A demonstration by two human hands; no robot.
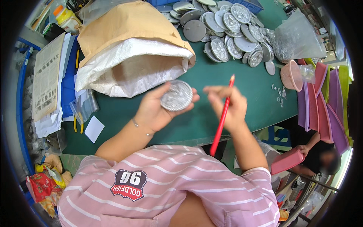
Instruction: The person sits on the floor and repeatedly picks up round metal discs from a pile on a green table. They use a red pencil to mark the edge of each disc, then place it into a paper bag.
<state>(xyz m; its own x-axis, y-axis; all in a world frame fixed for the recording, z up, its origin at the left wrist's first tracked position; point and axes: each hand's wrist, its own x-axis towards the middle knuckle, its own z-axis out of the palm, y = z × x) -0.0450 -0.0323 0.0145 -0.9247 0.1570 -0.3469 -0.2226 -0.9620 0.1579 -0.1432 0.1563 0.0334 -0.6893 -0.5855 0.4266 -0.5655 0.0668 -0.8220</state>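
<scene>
A round silver-coloured metal medallion [176,95] with a raised relief lies in my left hand [153,108], the fingers curled round its edge. To its right, my right hand [230,104] holds a long red pencil [222,123] between bent fingers, its sharpened tip pointing away from me. The two hands are apart, above the green table [151,130]. Beyond my left hand lies a large brown paper sack [128,24] with a white woven lining [102,77], its mouth facing me. A heap of similar medallions [227,32] covers the far middle of the table.
A clear plastic bag [298,36] and a pink cup [291,75] stand at the right, near small loose metal rings [280,92]. Pink, purple and green trays [321,102] line the right edge. Papers [47,75] lie at the left. Another person's hand [302,149] holds a pink tray.
</scene>
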